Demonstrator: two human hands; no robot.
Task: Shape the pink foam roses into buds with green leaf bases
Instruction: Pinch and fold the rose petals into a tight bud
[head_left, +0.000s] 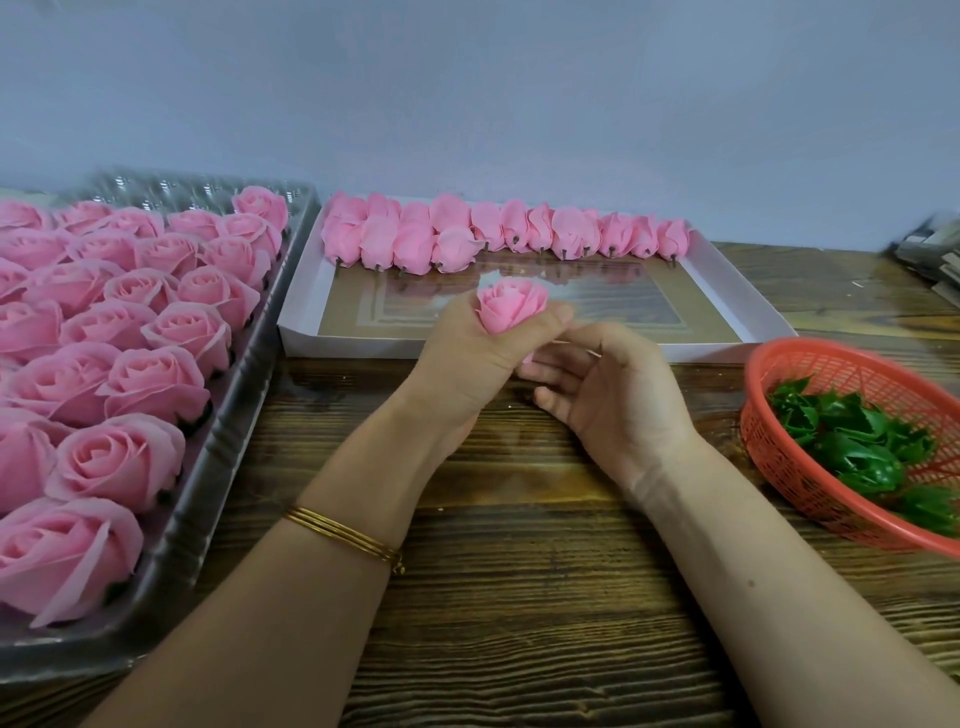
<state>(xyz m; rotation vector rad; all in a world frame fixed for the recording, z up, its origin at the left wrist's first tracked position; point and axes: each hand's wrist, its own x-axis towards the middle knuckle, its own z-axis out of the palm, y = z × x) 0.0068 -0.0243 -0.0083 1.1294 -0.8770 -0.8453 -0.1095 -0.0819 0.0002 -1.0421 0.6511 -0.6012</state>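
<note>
Rose (511, 312) gripped upright in left hand (467, 358) — right hand (608, 395) relaxed, fingers loose, just beside it — above table (519, 597).

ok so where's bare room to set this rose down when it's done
The front of the white shallow cardboard box is bare, bordered by the row of pink shaped buds at its back. Bare wooden table lies between the clear plastic tray and the red mesh basket. Crowded: the tray with open pink roses, the basket with green leaf bases.

Likely a craft workshop — tray (234, 410) of foam roses (156, 384), leaf basket (779, 467)
</note>
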